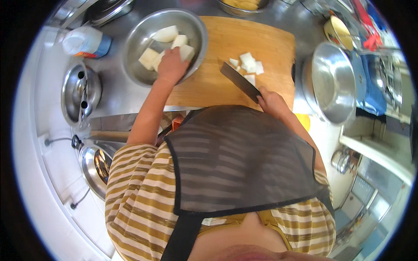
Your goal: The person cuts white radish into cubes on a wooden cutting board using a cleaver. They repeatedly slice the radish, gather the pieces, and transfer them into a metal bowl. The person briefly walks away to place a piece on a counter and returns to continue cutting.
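Note:
My left hand [173,65] reaches into a stainless steel bowl [134,70] and touches large pale vegetable chunks [166,34]; its fingertips are partly hidden among them, so a firm hold cannot be told. The bowl overlaps the left part of a wooden cutting board [222,36]. In my right hand [272,101] is the handle of a cleaver [241,82], its blade slanting up and left over the board. Small white cut pieces [249,63] lie in a loose group just beyond the blade, and one more [250,79] is beside its edge.
A second metal bowl [323,83] is right of the board, with an enamel cup [339,32] behind it. Beyond the board is a bowl of yellow pieces [241,11]. At the left are a plastic jug [86,41] and a metal pan [70,98].

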A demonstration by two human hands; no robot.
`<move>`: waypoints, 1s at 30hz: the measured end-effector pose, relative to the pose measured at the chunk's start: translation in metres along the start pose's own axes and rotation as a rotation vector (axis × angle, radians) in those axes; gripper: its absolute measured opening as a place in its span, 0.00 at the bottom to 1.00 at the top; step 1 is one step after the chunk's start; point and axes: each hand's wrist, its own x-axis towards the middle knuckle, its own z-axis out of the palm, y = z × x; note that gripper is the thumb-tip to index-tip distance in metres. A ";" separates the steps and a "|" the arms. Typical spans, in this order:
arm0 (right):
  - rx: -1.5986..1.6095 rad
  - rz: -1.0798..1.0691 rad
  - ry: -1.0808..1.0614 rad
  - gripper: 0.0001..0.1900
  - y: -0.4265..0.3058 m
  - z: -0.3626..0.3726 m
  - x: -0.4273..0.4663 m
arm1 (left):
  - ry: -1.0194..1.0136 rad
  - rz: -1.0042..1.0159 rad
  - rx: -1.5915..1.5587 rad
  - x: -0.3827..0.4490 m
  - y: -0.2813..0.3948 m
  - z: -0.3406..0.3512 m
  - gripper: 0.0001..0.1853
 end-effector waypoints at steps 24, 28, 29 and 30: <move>0.069 0.381 0.427 0.11 0.042 0.003 -0.002 | -0.065 0.437 -0.470 -0.003 0.121 0.058 0.27; 0.105 0.393 0.436 0.12 0.038 -0.001 -0.015 | -0.072 0.469 -0.301 -0.001 0.137 0.089 0.27; 0.111 0.379 0.452 0.12 0.037 0.000 -0.018 | -0.075 0.486 -0.260 -0.002 0.139 0.094 0.27; 0.117 0.367 0.472 0.12 0.036 0.000 -0.020 | -0.076 0.508 -0.219 -0.001 0.143 0.097 0.27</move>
